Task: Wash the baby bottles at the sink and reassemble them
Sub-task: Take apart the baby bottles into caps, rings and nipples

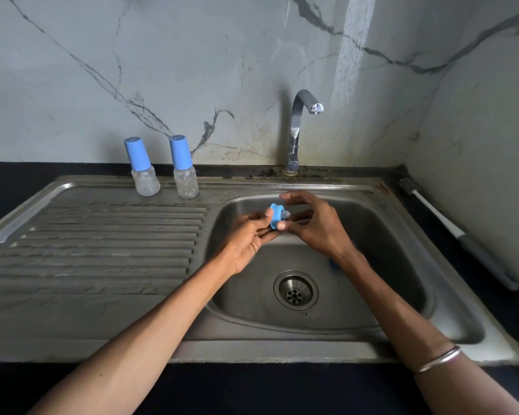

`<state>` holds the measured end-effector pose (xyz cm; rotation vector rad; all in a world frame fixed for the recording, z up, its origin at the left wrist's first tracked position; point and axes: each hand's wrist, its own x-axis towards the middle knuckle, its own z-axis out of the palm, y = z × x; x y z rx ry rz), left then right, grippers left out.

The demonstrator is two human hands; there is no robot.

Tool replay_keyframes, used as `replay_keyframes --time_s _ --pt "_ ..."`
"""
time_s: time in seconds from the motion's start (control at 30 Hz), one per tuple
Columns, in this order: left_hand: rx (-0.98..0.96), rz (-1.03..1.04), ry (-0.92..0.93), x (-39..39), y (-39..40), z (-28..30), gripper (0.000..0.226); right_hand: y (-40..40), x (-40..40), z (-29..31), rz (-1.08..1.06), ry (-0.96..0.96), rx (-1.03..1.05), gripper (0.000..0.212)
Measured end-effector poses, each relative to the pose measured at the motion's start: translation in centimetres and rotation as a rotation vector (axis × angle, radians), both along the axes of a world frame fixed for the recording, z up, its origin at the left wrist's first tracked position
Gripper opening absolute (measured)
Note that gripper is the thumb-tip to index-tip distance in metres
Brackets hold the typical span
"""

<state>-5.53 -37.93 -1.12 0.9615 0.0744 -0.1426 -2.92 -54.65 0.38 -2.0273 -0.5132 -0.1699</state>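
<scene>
Over the steel sink basin (pixel 396 235) both hands meet around a small blue bottle collar (pixel 275 213) with a clear teat poking out of it to the right. My left hand (pixel 249 238) pinches the collar between thumb and fingers. My right hand (pixel 315 223) has its thumb under the teat and its fingers curved around it. Two baby bottles, one (pixel 141 167) on the left and one (pixel 184 167) on the right, stand capped in blue on the back of the draining board. A bit of something blue (pixel 333 263) shows in the basin under my right wrist, mostly hidden.
The tap (pixel 300 127) rises behind the basin with its spout turned right; no water runs. A long bottle brush (pixel 450 223) lies on the dark counter along the right wall. The ribbed draining board (pixel 102 235) spreads left. The drain (pixel 295 290) sits low in the basin.
</scene>
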Motion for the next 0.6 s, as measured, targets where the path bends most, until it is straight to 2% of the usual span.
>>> replay_keyframes --time_s 0.07,0.23,0.47,0.6 --pt "0.017 0.014 0.012 0.1 -0.1 -0.1 0.034 0.1 -0.2 0.0 0.057 -0.042 -0.071 0.059" --pt "0.008 -0.001 0.009 0.2 0.0 -0.2 0.041 0.2 -0.2 0.2 0.030 -0.082 -0.044 0.048" --pt "0.063 0.067 0.003 0.7 0.8 -0.7 0.020 -0.1 -0.1 0.3 0.009 -0.076 -0.007 0.043" --pt "0.036 0.025 -0.010 0.8 1.1 -0.5 0.026 -0.4 0.1 0.3 -0.002 -0.070 0.002 0.044"
